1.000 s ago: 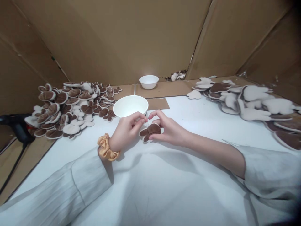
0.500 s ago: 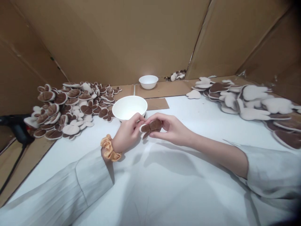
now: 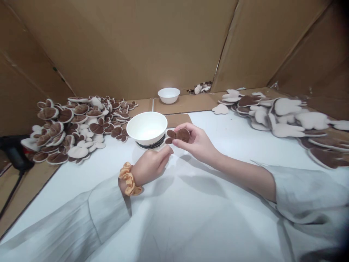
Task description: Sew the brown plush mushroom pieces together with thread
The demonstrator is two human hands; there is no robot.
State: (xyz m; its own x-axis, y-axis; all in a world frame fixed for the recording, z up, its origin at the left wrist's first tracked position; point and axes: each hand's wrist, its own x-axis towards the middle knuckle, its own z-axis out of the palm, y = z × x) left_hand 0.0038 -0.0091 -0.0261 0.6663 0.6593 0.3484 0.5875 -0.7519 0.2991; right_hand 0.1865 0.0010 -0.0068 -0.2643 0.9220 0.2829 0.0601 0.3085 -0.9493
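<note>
Two pale sleeves come in from the near edge: left sleeve [image 3: 106, 211] between seven and eight o'clock, right sleeve [image 3: 305, 189] near four. Clock centred on the held piece, twelve pointing away from the wearer. White table [image 3: 191, 218] beneath.

Left wrist: orange hair band [image 3: 131, 180]. Left hand [image 3: 152, 163] between seven and eight, its fingers curled and drawn together at the tips, near the held piece but apart from it; cannot tell whether anything thin lies between them.

Right hand [image 3: 200, 145] at about four, thumb and fingers clamped on a brown cloth piece [image 3: 183, 135]. Piece lobed, pale along its edge, brown face toward the wearer, raised off the table.

Large white bowl [image 3: 147, 125] between nine and ten, just beside the left hand; black bands [image 3: 151, 145] round its base.

Nine o'clock, farther out: heap of brown and pale cloth pieces [image 3: 81, 123], overlapping; past it, black tool [image 3: 16, 153] with cord. Just short of three: stack of larger pale and brown pieces [image 3: 278, 112].

Far side: small white bowl [image 3: 169, 94] just short of twelve, on cardboard. One o'clock: little pile of scraps [image 3: 201, 88] against the cardboard wall [image 3: 136, 47].
</note>
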